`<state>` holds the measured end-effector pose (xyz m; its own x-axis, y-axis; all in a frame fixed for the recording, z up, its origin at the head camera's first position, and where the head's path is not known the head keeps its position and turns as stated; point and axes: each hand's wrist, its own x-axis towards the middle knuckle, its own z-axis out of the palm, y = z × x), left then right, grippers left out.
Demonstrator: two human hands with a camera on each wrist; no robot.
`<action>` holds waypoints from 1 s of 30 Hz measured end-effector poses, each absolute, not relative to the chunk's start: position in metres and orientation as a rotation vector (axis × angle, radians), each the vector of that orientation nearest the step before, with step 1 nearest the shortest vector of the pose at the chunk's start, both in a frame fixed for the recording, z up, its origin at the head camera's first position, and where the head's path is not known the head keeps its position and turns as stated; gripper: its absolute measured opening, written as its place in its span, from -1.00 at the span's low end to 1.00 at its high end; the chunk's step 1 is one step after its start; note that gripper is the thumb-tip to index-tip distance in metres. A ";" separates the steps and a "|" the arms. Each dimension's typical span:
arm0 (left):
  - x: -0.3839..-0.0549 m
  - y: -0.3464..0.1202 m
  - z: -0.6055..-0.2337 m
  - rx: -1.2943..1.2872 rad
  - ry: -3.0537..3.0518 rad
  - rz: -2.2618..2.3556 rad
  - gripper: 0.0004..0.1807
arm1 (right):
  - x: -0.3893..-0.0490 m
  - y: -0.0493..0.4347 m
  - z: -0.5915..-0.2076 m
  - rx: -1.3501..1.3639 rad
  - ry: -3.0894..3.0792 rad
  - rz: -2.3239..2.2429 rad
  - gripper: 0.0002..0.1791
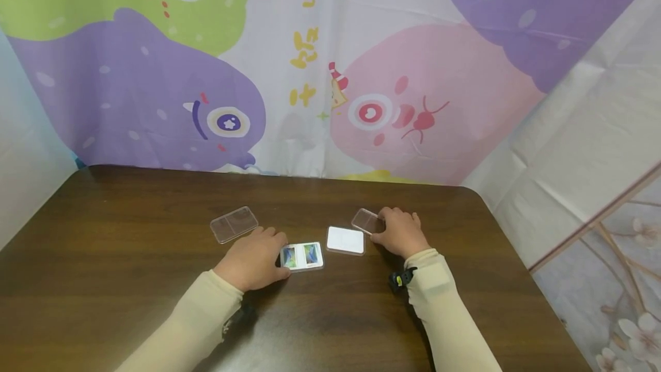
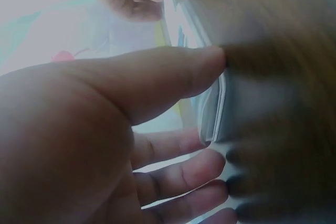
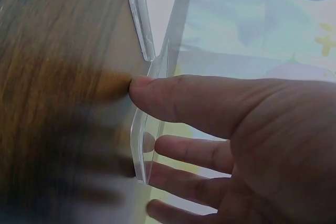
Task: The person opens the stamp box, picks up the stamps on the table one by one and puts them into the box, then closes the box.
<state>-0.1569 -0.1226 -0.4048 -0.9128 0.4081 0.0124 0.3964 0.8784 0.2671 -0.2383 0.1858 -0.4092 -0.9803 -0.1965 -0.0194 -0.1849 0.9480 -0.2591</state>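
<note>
- Curtain [image 1: 299,62]: behind the table.
- Table [image 1: 155,297]: under all cases.
- Left hand [image 1: 252,260]: holds the left end of the picture case [image 1: 301,257]; only the left wrist view shows its layered edge.
- Right hand [image 1: 401,231]: grips the right clear case [image 1: 365,221], hiding one end from the head view; the right wrist view shows fingertips there.
- Left clear case [image 1: 234,224]: beyond the left hand.
- White case [image 1: 345,240]: between the hands.

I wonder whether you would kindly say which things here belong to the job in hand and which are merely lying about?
Likely in the job:
picture case, held by the left hand
clear case, held by the right hand

Lying about, though perhaps of the same set:
white-faced case, between those two
second clear case, beyond the left hand
</note>
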 end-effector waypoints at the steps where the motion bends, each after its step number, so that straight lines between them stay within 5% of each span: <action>1: -0.157 -0.122 -0.405 0.647 3.012 0.413 -0.48 | -0.238 0.186 -0.409 -0.297 3.061 -0.393 -0.48; 25: -0.187 -0.124 -0.411 0.509 3.113 0.376 -0.44 | -0.238 0.187 -0.408 -0.309 3.030 -0.400 -0.47; 30: -0.194 -0.123 -0.412 0.461 3.105 0.424 -0.42 | -0.238 0.185 -0.405 -0.550 3.009 -0.414 -0.56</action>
<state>-0.1943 -0.1226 -0.4121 -0.9573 0.2817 0.0649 0.2888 0.9218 0.2586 -0.2381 0.1852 -0.4051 -0.9350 -0.3546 -0.0054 -0.3400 0.9006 -0.2707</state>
